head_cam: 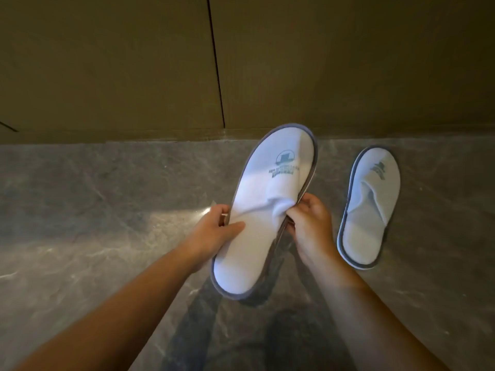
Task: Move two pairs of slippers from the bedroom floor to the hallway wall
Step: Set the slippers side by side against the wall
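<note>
A grey marbled stone floor runs up to an olive-brown panelled wall, with a dark vertical seam between two panels. The light is dim, apart from a pale patch on the floor towards the left.

The left hand is closed on the left edge of a white slipper, thumb laid across the insole and fingers curled under the sole. The slipper has a grey rim and a printed logo on its upper; it is held above the floor, toe towards the wall, near the base of the panels. A second grey edge shows along its right side, so there may be more than one slipper in the stack, though this cannot be told for sure. The right hand is closed on the slipper's right edge at the mouth of the upper, fingers pinching the fabric there.

Further right, a second slipper lies flat on the floor, toe close to the wall, well apart from the held one.

The step in hand appears to be setting the held slipper down. To do it well, the person should lower it flat, toe towards the wall and heel level with its neighbour's, just beside that slipper and parallel to it. Releasing the pinched upper last would let it spring back to shape.
</note>
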Available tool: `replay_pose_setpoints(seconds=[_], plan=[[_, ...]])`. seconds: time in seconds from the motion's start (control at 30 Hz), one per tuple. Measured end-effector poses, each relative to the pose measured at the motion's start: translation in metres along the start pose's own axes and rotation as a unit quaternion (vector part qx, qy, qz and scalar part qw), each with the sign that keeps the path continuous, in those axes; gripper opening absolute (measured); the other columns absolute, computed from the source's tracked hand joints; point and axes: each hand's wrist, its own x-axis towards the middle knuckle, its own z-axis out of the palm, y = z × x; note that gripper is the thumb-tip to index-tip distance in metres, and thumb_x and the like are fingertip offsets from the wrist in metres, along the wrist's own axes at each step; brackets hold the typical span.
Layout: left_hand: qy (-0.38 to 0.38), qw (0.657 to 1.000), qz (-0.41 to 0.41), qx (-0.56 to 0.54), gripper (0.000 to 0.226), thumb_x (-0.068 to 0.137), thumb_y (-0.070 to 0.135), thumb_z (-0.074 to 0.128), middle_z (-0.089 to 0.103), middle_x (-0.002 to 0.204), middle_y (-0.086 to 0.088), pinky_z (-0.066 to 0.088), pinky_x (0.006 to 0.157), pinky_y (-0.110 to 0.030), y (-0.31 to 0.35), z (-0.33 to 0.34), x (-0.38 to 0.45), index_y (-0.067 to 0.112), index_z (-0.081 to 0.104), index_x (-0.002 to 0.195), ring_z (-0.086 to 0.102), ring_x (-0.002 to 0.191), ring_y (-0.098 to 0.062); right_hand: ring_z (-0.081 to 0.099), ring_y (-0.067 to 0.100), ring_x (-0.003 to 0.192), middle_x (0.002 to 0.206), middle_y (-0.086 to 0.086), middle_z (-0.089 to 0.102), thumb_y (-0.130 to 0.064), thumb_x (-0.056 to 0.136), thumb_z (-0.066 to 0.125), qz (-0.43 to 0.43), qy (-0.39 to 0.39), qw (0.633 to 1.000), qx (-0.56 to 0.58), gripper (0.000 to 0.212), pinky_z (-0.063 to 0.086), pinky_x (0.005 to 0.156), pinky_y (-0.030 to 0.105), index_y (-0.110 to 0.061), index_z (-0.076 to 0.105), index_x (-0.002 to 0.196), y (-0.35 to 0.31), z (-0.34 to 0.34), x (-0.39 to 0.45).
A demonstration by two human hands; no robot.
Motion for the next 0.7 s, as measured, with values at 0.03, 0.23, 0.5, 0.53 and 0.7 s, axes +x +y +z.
replay_pose_setpoints(seconds=[0.03, 0.23, 0.5, 0.53, 0.7], plan=[[0.003, 1.000, -0.005, -0.007, 0.015, 0.080, 0.022, 0.060, 0.062, 0.100, -0.011, 0.049, 0.089, -0.055, -0.005, -0.002, 0.000, 0.029, 0.048, 0.085, 0.060, 0.099, -0.032, 0.062, 0.025, 0.084, 0.079, 0.003, 0.064, 0.001, 0.074, 0.059, -0.001, -0.009, 1.000, -0.021, 0.025, 0.051, 0.076, 0.039, -0.023, 0.058, 0.075, 0.004, 0.002, 0.002], [0.151, 0.988, -0.033, -0.020, 0.018, 0.083, 0.014, 0.055, 0.057, 0.102, -0.012, 0.051, 0.085, -0.051, -0.032, -0.019, 0.012, 0.020, 0.041, 0.093, 0.057, 0.093, -0.028, 0.056, 0.021, 0.107, 0.124, 0.013, 0.058, -0.013, 0.083, 0.057, -0.047, -0.007, 0.970, -0.240, 0.044, 0.041, 0.090, 0.029, -0.012, 0.046, 0.125, 0.036, 0.005, 0.025], [0.258, 0.959, -0.032, 0.114, 0.059, 0.075, 0.019, 0.066, 0.048, 0.127, -0.018, 0.042, 0.096, -0.045, -0.055, -0.040, 0.033, 0.009, 0.035, 0.124, 0.047, 0.112, -0.032, 0.017, 0.029, 0.138, 0.149, 0.016, 0.023, -0.032, 0.078, 0.062, -0.085, -0.095, 0.821, -0.557, 0.074, 0.020, 0.114, 0.041, -0.014, 0.024, 0.138, 0.078, 0.000, 0.023], [0.266, 0.950, -0.024, 0.164, 0.070, 0.071, 0.021, 0.071, 0.043, 0.132, -0.019, 0.036, 0.101, -0.046, -0.058, -0.040, 0.033, 0.010, 0.033, 0.128, 0.041, 0.119, -0.034, 0.013, 0.030, 0.139, 0.151, 0.015, 0.018, -0.035, 0.077, 0.062, -0.080, -0.102, 0.801, -0.584, 0.077, 0.018, 0.115, 0.043, -0.016, 0.021, 0.139, 0.082, 0.001, 0.022], [0.175, 0.909, -0.006, 0.377, 0.107, 0.058, 0.050, 0.074, 0.005, 0.150, -0.009, 0.019, 0.110, -0.053, -0.079, -0.029, 0.024, 0.029, 0.006, 0.138, 0.012, 0.135, -0.036, -0.003, 0.030, 0.142, 0.155, 0.012, -0.002, -0.039, 0.076, 0.062, -0.071, -0.119, 0.768, -0.625, 0.084, 0.007, 0.115, 0.045, -0.022, 0.011, 0.141, 0.090, 0.002, 0.018]])
